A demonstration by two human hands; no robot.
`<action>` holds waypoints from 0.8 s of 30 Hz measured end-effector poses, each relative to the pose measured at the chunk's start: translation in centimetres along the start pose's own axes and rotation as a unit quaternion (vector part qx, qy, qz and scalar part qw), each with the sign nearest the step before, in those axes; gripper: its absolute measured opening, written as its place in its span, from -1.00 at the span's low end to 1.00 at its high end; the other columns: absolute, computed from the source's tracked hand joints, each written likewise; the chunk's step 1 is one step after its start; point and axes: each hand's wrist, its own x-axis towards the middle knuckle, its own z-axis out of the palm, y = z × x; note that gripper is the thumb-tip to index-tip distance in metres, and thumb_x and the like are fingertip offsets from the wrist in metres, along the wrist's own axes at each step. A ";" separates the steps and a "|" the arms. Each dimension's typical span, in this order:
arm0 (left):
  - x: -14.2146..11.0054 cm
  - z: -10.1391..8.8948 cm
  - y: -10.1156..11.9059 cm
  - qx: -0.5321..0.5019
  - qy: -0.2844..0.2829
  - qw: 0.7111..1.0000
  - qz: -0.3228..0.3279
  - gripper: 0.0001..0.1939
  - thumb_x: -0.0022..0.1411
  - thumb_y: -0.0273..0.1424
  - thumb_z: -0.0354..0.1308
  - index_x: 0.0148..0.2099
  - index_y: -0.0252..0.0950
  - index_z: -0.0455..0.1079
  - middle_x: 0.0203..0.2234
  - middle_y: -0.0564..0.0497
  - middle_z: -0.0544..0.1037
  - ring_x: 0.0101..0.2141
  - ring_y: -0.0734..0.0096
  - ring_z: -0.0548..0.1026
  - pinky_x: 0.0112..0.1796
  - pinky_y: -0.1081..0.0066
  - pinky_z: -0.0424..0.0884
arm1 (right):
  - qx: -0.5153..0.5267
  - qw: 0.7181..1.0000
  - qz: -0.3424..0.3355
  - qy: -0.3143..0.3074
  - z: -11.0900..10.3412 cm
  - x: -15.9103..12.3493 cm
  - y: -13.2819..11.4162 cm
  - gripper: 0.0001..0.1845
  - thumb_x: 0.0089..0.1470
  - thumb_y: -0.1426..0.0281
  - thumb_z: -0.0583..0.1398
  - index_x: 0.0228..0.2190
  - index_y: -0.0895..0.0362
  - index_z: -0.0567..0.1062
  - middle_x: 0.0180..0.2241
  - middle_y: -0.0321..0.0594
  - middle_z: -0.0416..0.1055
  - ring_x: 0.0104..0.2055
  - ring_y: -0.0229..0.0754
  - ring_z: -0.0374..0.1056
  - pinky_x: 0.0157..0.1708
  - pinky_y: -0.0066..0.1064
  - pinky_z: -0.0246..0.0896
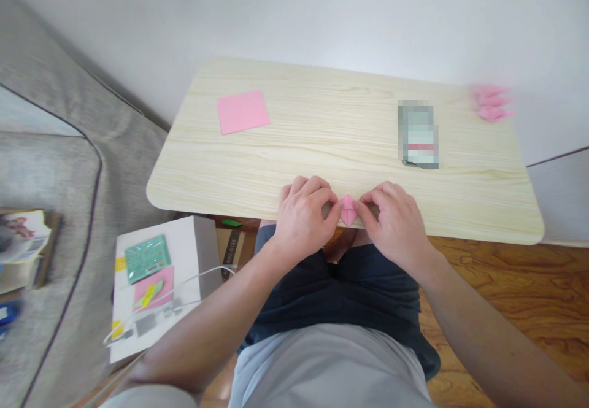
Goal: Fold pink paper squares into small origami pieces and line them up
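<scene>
A small folded piece of pink paper [348,210], diamond-shaped with creases down and across it, is held at the front edge of the table. My left hand [306,215] pinches its left corner between thumb and forefinger. On the opposite corner, my right hand [393,221] has a similar pinch. The remaining fingers of both hands are curled. Farther back on the left lies a flat pink sheet or stack of paper [243,112]. Several folded pink paper pieces [493,102] with pointed ends sit at the far right corner, somewhat blurred.
A pixelated phone-like object [419,135] lies on the light wooden table [322,132], right of centre. Left below stands a white box [207,254] bearing a green packet [147,259], pink paper [161,282] and a white cable [202,275]. A grey sofa [124,156] borders the left.
</scene>
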 end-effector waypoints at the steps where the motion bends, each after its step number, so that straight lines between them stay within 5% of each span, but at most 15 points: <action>1: 0.0 0.1 0.1 0.003 0.003 1.000 -0.003 -0.80 0.40 -0.22 0.21 -0.27 -0.18 0.51 -0.13 0.00 0.59 -0.05 0.16 0.43 -0.03 0.09 0.27 | -0.003 1.000 0.001 0.004 0.1 0.0 -0.1 -0.71 0.34 0.16 0.21 -0.36 0.06 0.53 -0.29 -0.11 0.45 -0.15 0.03 0.36 -0.18 -0.12 0.19; 7: -0.1 0.1 0.3 0.009 0.005 1.000 -0.006 -0.82 0.39 -0.23 0.21 -0.26 -0.18 0.48 -0.12 -0.04 0.58 -0.04 0.12 0.42 -0.01 0.09 0.27 | -0.017 1.000 0.001 0.024 0.4 -0.2 -0.3 -0.73 0.32 0.16 0.22 -0.35 0.06 0.51 -0.28 -0.11 0.45 -0.17 0.03 0.34 -0.22 -0.13 0.15; 13: -0.2 -0.1 0.2 0.006 -0.012 1.000 0.009 -0.82 0.43 -0.24 0.17 0.00 0.01 0.57 -0.09 0.01 0.57 -0.03 0.13 0.40 -0.03 0.09 0.25 | -0.023 0.999 0.001 0.034 0.6 -0.5 -0.4 -0.75 0.33 0.18 0.21 -0.35 0.05 0.47 -0.27 -0.11 0.44 -0.15 0.04 0.33 -0.21 -0.13 0.14; 24: -0.2 0.0 0.1 0.006 -0.011 1.000 0.020 -0.77 0.44 -0.19 0.16 -0.01 0.08 0.64 -0.06 -0.03 0.55 -0.01 0.10 0.38 -0.04 0.06 0.25 | 0.006 0.996 0.012 0.083 1.3 -1.5 -1.0 -0.84 0.33 0.23 0.23 -0.17 -0.04 0.62 -0.23 -0.14 0.47 -0.11 0.04 0.32 -0.14 -0.10 0.10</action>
